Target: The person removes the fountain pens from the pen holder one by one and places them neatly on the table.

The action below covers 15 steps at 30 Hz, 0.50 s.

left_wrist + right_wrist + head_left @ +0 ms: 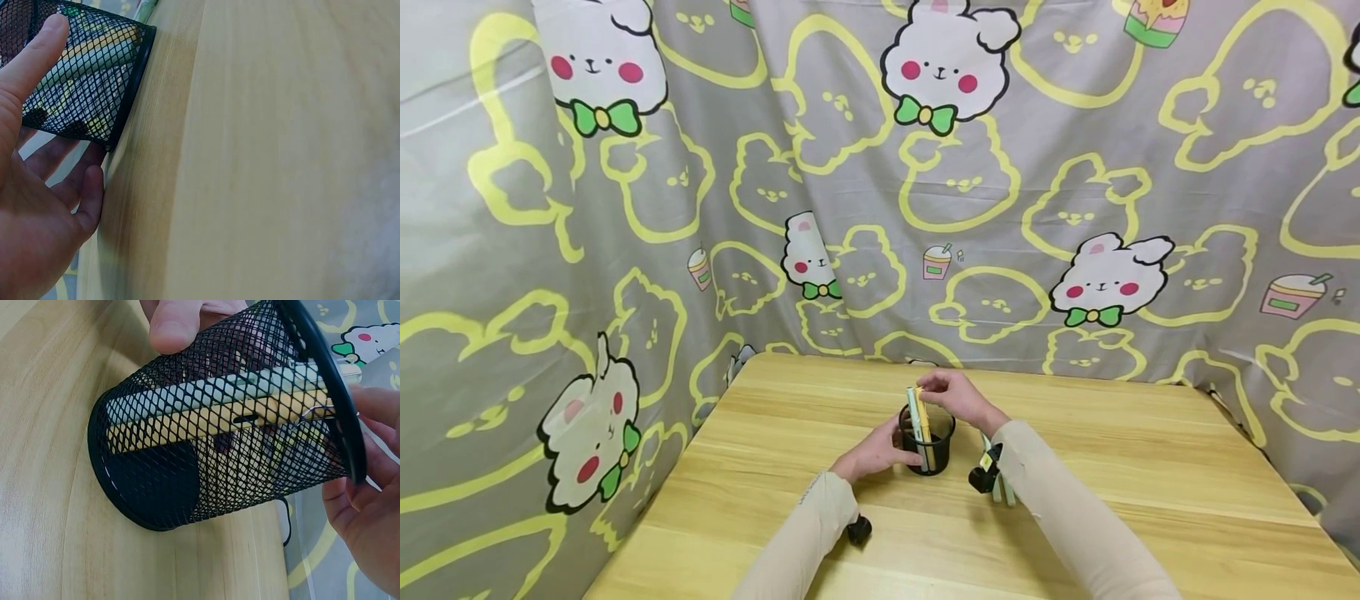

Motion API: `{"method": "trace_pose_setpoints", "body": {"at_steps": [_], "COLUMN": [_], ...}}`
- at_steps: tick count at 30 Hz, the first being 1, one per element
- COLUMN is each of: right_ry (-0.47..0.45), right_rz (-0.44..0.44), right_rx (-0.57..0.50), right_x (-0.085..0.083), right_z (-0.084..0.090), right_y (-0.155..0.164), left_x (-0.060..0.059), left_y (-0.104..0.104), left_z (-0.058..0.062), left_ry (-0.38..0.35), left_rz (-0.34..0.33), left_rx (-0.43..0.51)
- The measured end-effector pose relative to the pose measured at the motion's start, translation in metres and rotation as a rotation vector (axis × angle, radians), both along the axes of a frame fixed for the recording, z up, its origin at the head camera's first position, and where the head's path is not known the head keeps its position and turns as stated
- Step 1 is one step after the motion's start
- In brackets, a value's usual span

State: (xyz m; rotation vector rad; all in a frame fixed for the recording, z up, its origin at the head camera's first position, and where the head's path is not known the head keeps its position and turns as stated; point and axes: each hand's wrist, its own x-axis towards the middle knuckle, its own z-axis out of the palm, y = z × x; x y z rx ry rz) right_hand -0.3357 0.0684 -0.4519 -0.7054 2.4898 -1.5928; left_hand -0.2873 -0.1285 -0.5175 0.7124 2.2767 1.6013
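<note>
Right hand [957, 397] fingertips pinch the tops of two slim pens, one pale green [914, 417] and one yellow [923, 421], which stand inside a black wire-mesh cylindrical pen cup [928, 440] w/ their upper ends just above its rim; the right-wrist view shows both barrels, green [206, 394] over yellow [219, 422], lying along the cup's inner wall, and the fingers [365, 487] curled at the rim. Left hand [872, 454] steadies that cup from its left side: thumb [31, 53] pressed flat on the mesh [87, 75], the other fingers [59, 162] loosely spread round the far wall and base, not clenched. Cup stands upright on a light wooden tabletop [1112, 467], roughly mid-table, nearer the person than the back edge. Just right of the cup, beside the right forearm, lie more pale pens [1003, 487] flat on the wood, partly hidden by the sleeve; number can't be told. Behind the cup, a grey curtain printed w/ white bunnies and yellow outlines [947, 167] closes off the table on three sides. Step in hand, by the look of it: seating pens in the cup, approx. halfway, since others are outside. Next move prob. calls for letting the two barrels go so they settle against the wall, left hand bracing the light mesh vs. tipping.
</note>
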Motion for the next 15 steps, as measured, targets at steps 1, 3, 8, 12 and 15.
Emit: {"method": "trace_pose_setpoints", "body": {"at_steps": [1, 3, 8, 12, 15], "right_ry": [-0.002, 0.001, 0.008, 0.011, 0.014], "right_rz": [-0.002, -0.002, -0.004, -0.004, -0.003], "right_rx": [0.002, 0.003, 0.012, 0.016, 0.016], "right_x": [0.0, 0.001, 0.001, 0.002, 0.003], "right_z": [0.0, -0.001, -0.003, -0.003, -0.002], "right_y": [0.001, 0.003, 0.01, 0.015, 0.017], "left_x": [0.0, 0.001, 0.005, 0.001, 0.001], "left_y": [0.001, 0.001, 0.002, 0.002, 0.003], "left_z": [0.0, 0.0, 0.007, 0.001, 0.002], "left_ry": [-0.002, -0.005, -0.018, -0.015, -0.007], "left_rz": [0.002, 0.006, -0.001, -0.003, -0.006], "left_rx": [-0.001, 0.002, 0.03, 0.032, 0.035]}}
